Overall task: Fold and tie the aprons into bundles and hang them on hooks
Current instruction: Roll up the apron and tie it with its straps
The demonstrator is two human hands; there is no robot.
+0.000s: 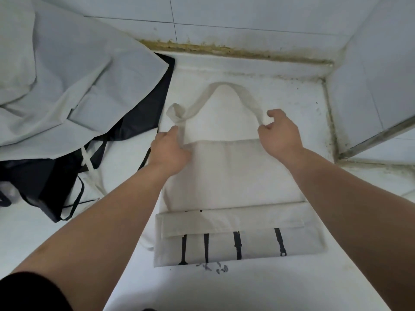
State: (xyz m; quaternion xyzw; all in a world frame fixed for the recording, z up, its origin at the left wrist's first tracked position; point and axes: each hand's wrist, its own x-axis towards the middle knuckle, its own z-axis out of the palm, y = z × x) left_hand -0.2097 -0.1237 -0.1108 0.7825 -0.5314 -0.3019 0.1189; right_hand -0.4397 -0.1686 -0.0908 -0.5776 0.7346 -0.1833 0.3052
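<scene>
A cream apron lies flat on the white counter, its lower part folded up into a band with black printed utensil shapes. Its neck strap arches away from me toward the wall. My left hand grips the strap's left end at the bib's top corner, where the strap twists into a small loop. My right hand pinches the strap's right end above the bib's other corner.
A heap of light grey aprons over dark navy ones, with loose ties, fills the counter's left side. A tiled wall with a stained seam runs behind. A tiled side wall and metal edge close off the right.
</scene>
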